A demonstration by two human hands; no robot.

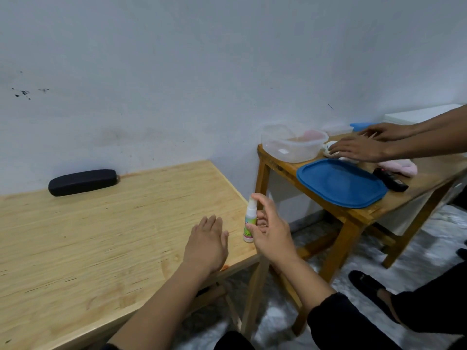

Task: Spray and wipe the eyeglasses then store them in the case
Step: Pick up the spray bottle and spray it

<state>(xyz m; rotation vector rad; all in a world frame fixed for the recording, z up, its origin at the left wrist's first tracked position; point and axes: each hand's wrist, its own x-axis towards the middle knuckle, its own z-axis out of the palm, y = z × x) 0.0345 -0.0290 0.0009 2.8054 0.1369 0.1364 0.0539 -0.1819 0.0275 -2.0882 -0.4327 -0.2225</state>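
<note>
Fingers [255,227] pinching spray bottle [250,218] (upright), case [83,182] apart

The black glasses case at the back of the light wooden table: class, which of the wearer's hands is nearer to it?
Left. The left hand lies open on the table, nearer the glasses case. The right hand holds the spray bottle past the table's right edge.

Spray bottle [250,218] label too small to read; second person's arms [429,137] cut off at right edge.
</note>
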